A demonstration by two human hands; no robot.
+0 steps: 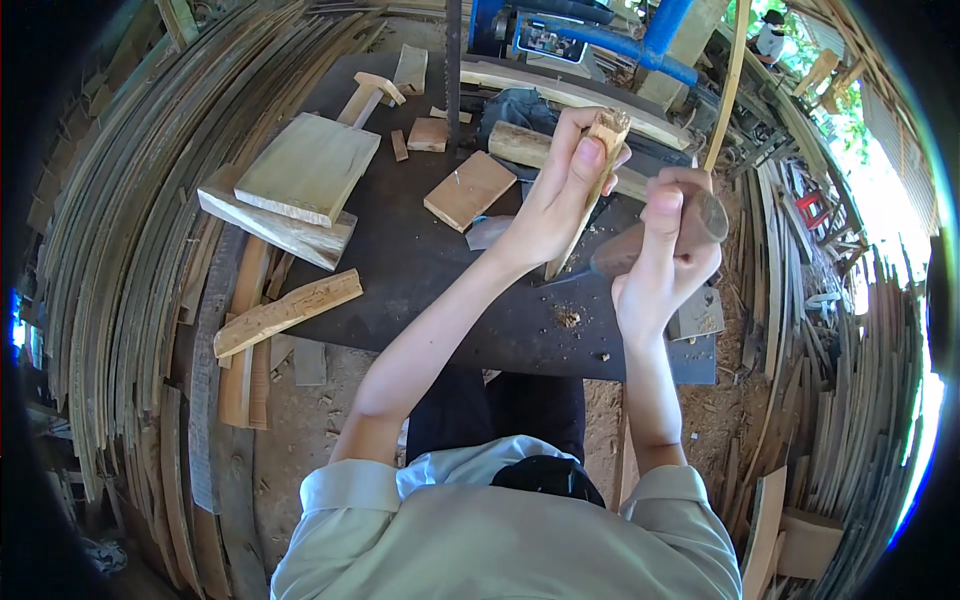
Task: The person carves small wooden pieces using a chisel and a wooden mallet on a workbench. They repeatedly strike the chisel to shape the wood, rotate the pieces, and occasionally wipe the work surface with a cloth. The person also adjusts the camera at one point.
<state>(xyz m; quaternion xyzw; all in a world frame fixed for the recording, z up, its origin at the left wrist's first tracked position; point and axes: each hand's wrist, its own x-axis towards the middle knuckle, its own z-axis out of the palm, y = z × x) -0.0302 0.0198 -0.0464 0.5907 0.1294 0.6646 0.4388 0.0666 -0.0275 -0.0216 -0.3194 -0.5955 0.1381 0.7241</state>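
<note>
My left hand (562, 195) is wrapped around a narrow strip of wood (609, 127), held slanting with its rough, splintered end up and its tapered end near the dark tabletop (480, 320). In my right hand (655, 250) is a thick wooden handle (618, 252), gripped with the thumb along it. A narrow dark metal blade (572, 276) points left from the handle, close to the strip's lower end; I cannot tell if they touch. Small wood chips (567, 318) lie on the tabletop below.
Left of my hands are a flat wooden block (470, 190), stacked thick boards (310, 165) and a curved offcut (290, 310). A phone (550, 42) rests by a blue metal frame (665, 30) at the back. Long planks (130, 250) are piled on both sides.
</note>
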